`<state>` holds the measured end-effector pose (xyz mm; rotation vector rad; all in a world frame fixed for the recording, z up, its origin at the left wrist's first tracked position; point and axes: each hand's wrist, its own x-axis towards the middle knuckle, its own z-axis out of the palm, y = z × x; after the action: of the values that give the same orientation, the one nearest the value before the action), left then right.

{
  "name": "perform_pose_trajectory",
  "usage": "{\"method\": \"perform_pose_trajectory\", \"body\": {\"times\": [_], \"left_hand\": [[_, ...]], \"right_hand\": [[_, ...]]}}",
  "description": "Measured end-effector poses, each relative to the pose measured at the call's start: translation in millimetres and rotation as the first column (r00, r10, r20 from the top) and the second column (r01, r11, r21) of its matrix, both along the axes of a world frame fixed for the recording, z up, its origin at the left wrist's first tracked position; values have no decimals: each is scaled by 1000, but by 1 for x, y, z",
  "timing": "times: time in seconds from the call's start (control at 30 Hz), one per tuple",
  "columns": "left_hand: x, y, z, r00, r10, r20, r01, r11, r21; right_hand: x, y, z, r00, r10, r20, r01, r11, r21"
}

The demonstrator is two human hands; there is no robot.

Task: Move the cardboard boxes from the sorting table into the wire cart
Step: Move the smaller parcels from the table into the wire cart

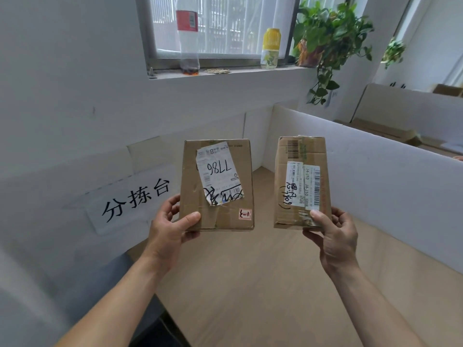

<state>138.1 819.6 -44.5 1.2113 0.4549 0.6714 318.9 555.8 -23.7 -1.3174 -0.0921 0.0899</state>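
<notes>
Beneath both hands lay the sorting table (275, 284), walled in white. The left hand (172, 226) gripped the wider box (216, 186) at its lower corner, thumb on the face and fingers curled behind. The right hand (333, 236) held the narrower box (302, 181) likewise. Both boxes were raised clear of the table. They looked light and stiff, best held by the edges, not the peeling labels. No cart showed. Far beyond the hands, a bottle (188, 33) held dark dregs.
</notes>
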Motion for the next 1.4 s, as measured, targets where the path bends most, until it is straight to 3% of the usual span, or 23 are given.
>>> {"method": "perform_pose_trajectory", "body": {"times": [0.37, 0.8, 1.17, 1.4], "left_hand": [[-47, 29, 13, 990, 139, 32, -140, 990, 27], [-96, 1, 23, 947, 318, 36, -320, 946, 57], [-199, -43, 7, 831, 555, -34, -552, 830, 75], [-283, -71, -1, 767, 642, -2, -641, 766, 41]], "right_hand": [[-19, 53, 3, 991, 128, 48, -131, 990, 46], [-22, 83, -10, 935, 350, 47, -353, 930, 102], [-85, 115, -36, 814, 579, -52, -571, 813, 115], [-150, 114, -30, 730, 684, -16, -679, 727, 104]]}}
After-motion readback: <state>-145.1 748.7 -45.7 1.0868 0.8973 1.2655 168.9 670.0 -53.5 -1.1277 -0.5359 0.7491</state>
